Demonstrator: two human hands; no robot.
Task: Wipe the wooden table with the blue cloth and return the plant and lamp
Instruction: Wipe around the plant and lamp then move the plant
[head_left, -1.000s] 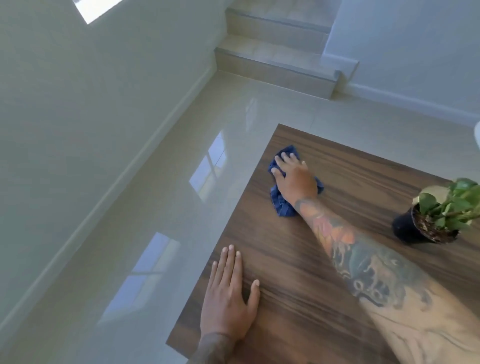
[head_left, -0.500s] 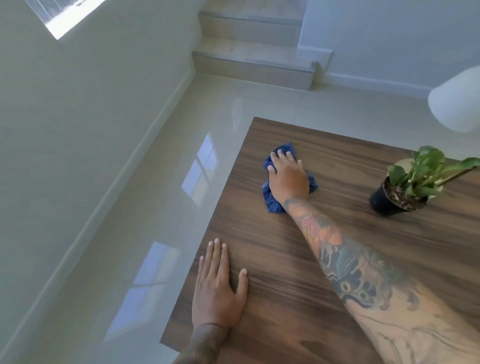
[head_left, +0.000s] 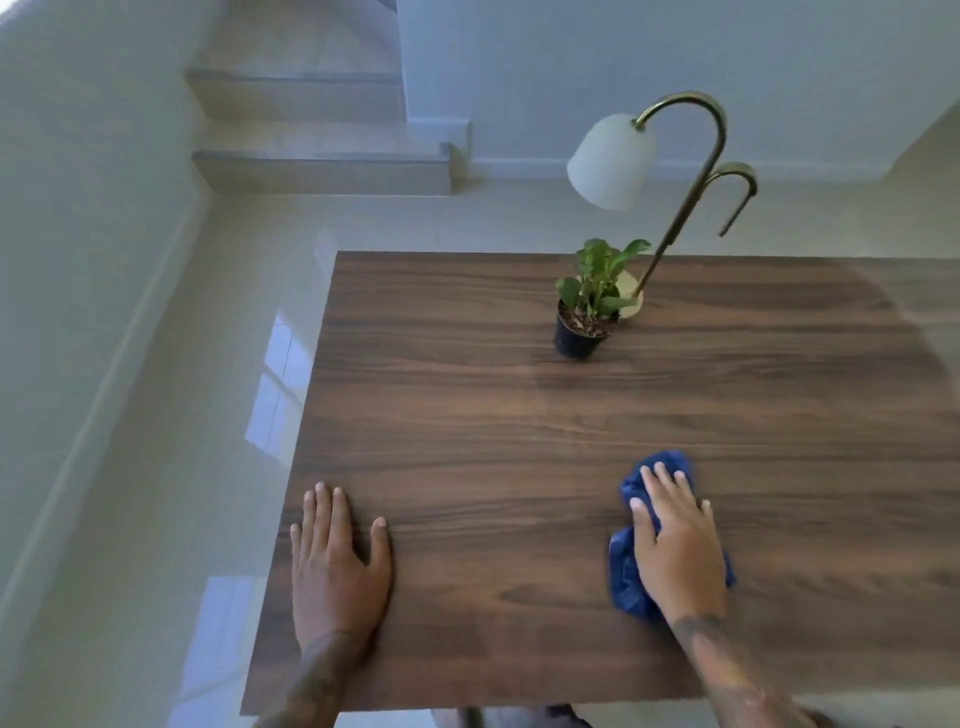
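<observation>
The dark wooden table (head_left: 467, 415) fills the lower middle of the head view. My right hand (head_left: 675, 551) lies flat with straight fingers on the crumpled blue cloth (head_left: 626, 587), pressing it to the near right part of the tabletop. My left hand (head_left: 335, 566) rests flat on the table near its left front corner, fingers spread. A small green plant (head_left: 592, 291) in a black pot stands at the far middle of the table. Just behind it stands the lamp (head_left: 610, 161), with a white shade and a curved brass stem.
A glossy tiled floor (head_left: 208, 415) runs along the table's left side, bounded by a white wall (head_left: 78, 234). Two steps (head_left: 322, 171) rise at the back left. A second white wall (head_left: 675, 52) stands behind the table.
My right hand has dragged the blue cloth from the far left corner back toward me and to the right. The view has swung right, so the plant and lamp now show fully. My left hand stays planted.
</observation>
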